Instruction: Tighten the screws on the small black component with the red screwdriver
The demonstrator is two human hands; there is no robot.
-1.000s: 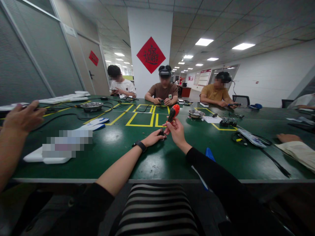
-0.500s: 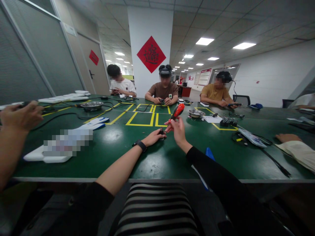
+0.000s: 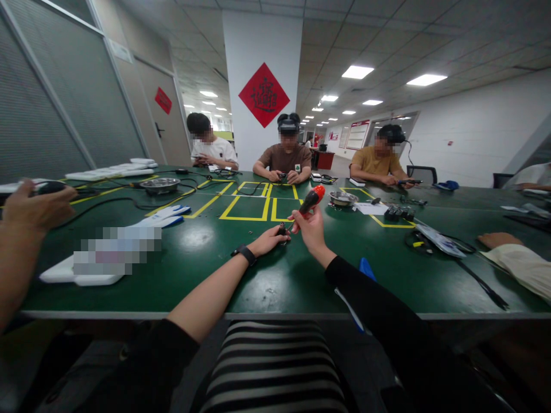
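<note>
The left hand (image 3: 267, 241) pinches a small dark part (image 3: 283, 230), perhaps a connector; the right hand (image 3: 311, 230) is closed around a red-and-black screwdriver (image 3: 310, 201) just right of the part, slanting towards it. Pressing at that tilt could make it slip into the left hand.

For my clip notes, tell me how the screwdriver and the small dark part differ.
The screwdriver has a red-and-black handle; the small dark part shows some shiny metal. The screwdriver looks longer than the small dark part. The screwdriver slants in the right grip; the small dark part is lower, in the left grip. Both are held, close together.
</note>
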